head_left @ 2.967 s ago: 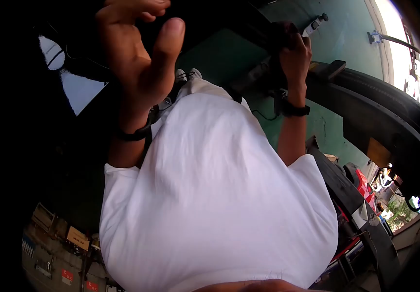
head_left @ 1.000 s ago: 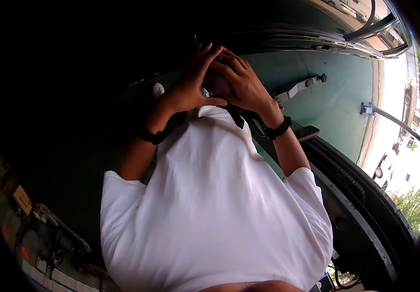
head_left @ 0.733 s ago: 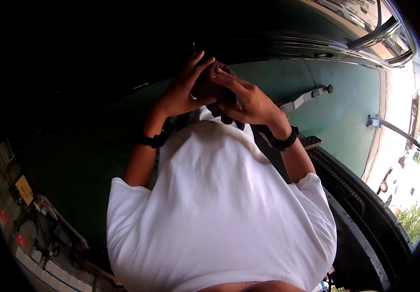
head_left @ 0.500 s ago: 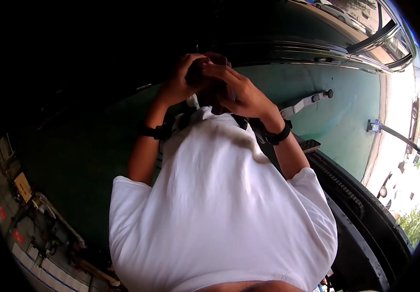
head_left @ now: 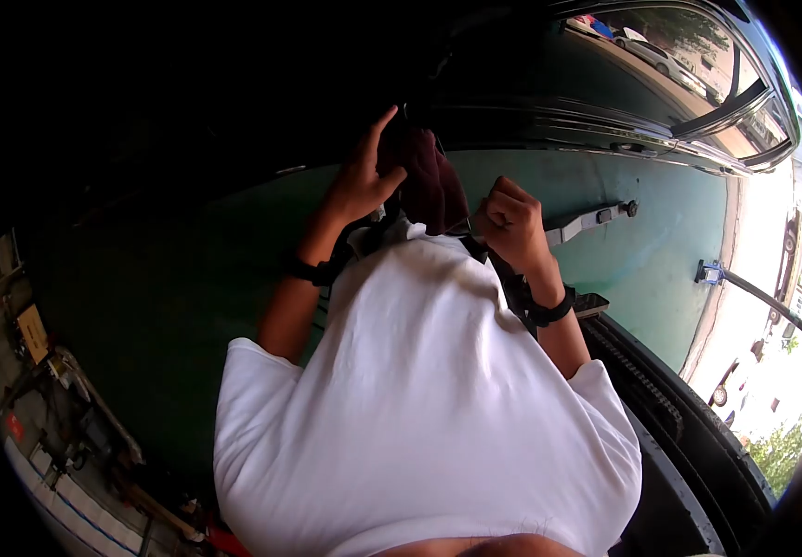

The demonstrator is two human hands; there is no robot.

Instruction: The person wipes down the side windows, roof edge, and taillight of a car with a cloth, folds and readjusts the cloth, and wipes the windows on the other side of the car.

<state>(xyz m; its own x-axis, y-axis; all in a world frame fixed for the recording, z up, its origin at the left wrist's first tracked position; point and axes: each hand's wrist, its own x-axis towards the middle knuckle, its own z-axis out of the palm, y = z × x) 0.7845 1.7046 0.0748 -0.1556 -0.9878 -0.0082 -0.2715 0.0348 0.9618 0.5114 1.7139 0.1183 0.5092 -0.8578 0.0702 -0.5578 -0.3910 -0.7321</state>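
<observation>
My left hand [head_left: 361,181] is open, with its index finger pointing up and its thumb apart, close to a dark maroon cloth [head_left: 430,186]. The cloth hangs in folds in front of my chest, between the hands. On its other side my right hand [head_left: 512,221] is closed like a fist. Whatever its fingers may hold is hidden. Dark bands circle both wrists. Deep shadow hides the area beyond the fingertips of my left hand.
A dark, glossy car [head_left: 605,125] stands ahead, its window at the upper right. A long grey floor jack [head_left: 591,221] lies on the green floor [head_left: 670,204]. A blue-footed lift arm [head_left: 712,273] is farther right. Black ribbed parts [head_left: 638,371] run beside my right elbow. Tools and boxes [head_left: 34,334] line the left.
My hands were together over the dark cloth and have separated. The right moved right and down and closed; the left spread its fingers. More of the maroon cloth shows.
</observation>
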